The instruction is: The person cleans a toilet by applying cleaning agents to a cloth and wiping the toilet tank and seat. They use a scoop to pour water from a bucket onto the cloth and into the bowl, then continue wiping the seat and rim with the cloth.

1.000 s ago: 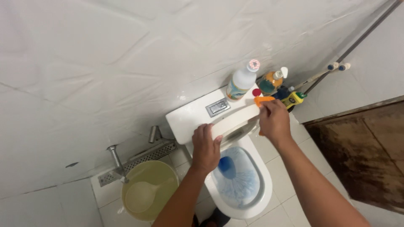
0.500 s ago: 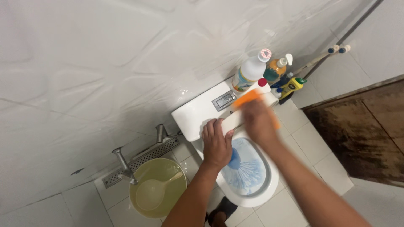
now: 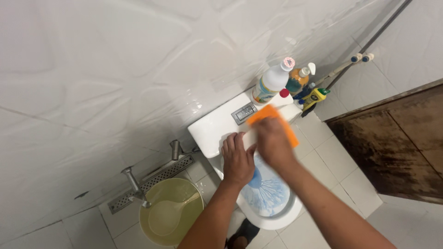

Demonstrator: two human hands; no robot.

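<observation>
**Cloth pulled back onto the tank lid**

Since half a second ago, our right hand (image 3: 272, 138) has drawn the orange cloth (image 3: 273, 121) nearer, fingers closed over it. Left hand (image 3: 237, 159) lies flat, open, empty beside it on the white tank (image 3: 214, 129). We judge wiping underway; next stroke needs steady pressure.
</observation>
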